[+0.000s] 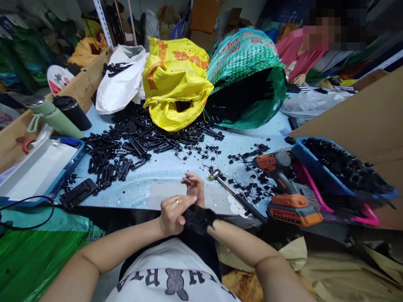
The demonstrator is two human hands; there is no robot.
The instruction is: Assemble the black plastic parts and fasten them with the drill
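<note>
Over the front edge of the table, my left hand (172, 214), with a ring on one finger, reaches across to my right hand. Its fingers bend over a black item (199, 219) at the palm and wrist of my right hand (194, 186). That item looks soft and ragged at one side; whether it is a wrap, a glove or loose parts I cannot make out. The fingers of my right hand point up and stand apart. Just to their right lies a hammer (234, 193) with a metal head and dark handle.
Black plastic parts (135, 144) and small pins (252, 188) cover much of the table. Yellow (178, 84) and green (245, 54) sacks stand behind. An orange drill (292, 205) and a blue basket (343, 167) are right; a bottle (55, 115) is left. A person (289, 58) sits far right.
</note>
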